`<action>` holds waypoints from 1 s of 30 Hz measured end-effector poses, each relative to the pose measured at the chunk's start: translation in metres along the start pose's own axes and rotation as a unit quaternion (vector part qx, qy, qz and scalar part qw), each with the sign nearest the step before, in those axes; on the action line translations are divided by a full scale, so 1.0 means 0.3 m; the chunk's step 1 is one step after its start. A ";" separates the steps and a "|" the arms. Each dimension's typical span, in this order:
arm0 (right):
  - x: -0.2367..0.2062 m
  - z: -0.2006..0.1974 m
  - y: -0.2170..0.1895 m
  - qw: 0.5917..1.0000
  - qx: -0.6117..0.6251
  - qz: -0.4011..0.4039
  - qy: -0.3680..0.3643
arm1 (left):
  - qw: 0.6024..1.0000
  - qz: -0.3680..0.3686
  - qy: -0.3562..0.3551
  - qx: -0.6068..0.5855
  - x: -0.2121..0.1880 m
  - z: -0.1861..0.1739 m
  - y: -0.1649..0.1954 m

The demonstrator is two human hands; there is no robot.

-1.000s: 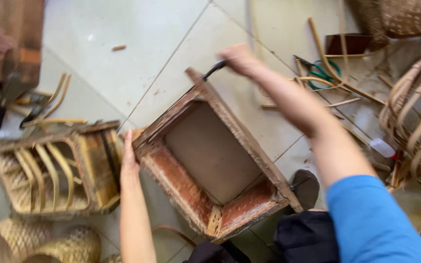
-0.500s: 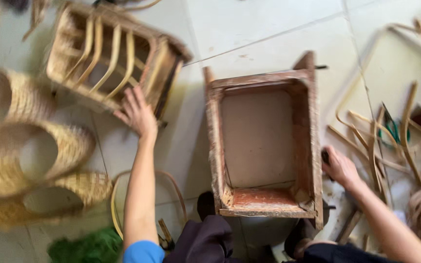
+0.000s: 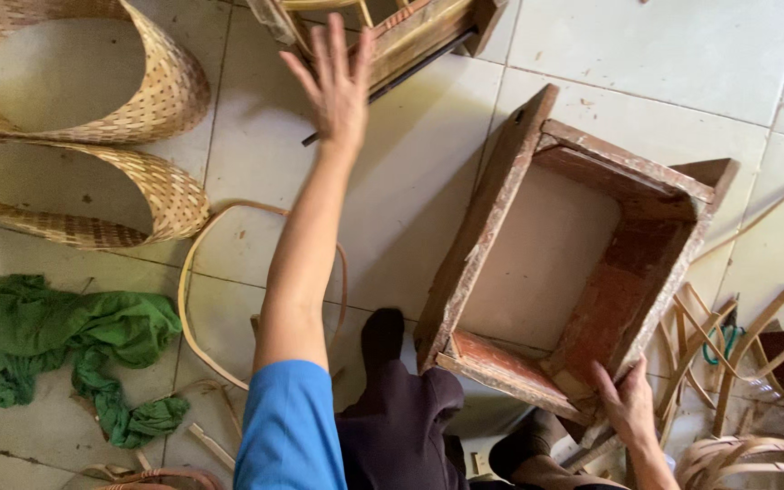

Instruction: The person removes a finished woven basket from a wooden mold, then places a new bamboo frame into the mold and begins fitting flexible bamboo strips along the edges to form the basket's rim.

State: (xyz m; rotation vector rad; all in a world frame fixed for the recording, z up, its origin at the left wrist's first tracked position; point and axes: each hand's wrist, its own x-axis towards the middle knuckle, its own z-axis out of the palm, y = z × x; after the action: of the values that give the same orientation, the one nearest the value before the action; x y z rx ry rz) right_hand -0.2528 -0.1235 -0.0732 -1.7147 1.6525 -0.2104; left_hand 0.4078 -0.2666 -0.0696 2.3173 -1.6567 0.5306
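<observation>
A: Items left of the wooden box frame (image 3: pixel 583 263)?

B: Two woven baskets (image 3: pixel 83 136) and a green cloth (image 3: pixel 74 340) on the tiled floor (image 3: pixel 682 54).

A: Left hand (image 3: pixel 338 86)?

B: Fingers spread, empty, raised up-left of the frame, near a slatted wooden crate (image 3: pixel 410 32).

A: Right hand (image 3: pixel 630 404)?

B: Gripping the frame's near right corner.

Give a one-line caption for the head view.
Left hand reaches toward a bamboo frame; right hand grips a wooden box frame.
</observation>
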 end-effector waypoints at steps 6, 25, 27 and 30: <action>0.044 -0.036 -0.027 0.998 0.041 0.048 -0.029 | 0.841 0.400 0.099 -0.352 -0.186 -0.117 0.502; 0.599 -0.293 -0.440 0.870 -0.359 -0.325 0.090 | 0.843 0.360 -0.151 -0.370 -0.787 -0.369 0.806; 0.528 -0.288 -0.482 0.861 -0.339 -0.374 0.057 | 0.801 0.303 -0.111 -0.504 -0.780 -0.419 0.746; 0.461 -0.268 -0.516 0.833 -0.335 -0.435 -0.070 | 0.819 0.161 -0.118 -0.538 -0.814 -0.483 0.550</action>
State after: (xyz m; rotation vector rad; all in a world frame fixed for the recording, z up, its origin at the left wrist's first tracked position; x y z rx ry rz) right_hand -0.1540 -0.2963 0.0264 -2.8650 0.7328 0.1021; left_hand 0.1592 -0.0534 -0.0450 1.2834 -1.7587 -0.5750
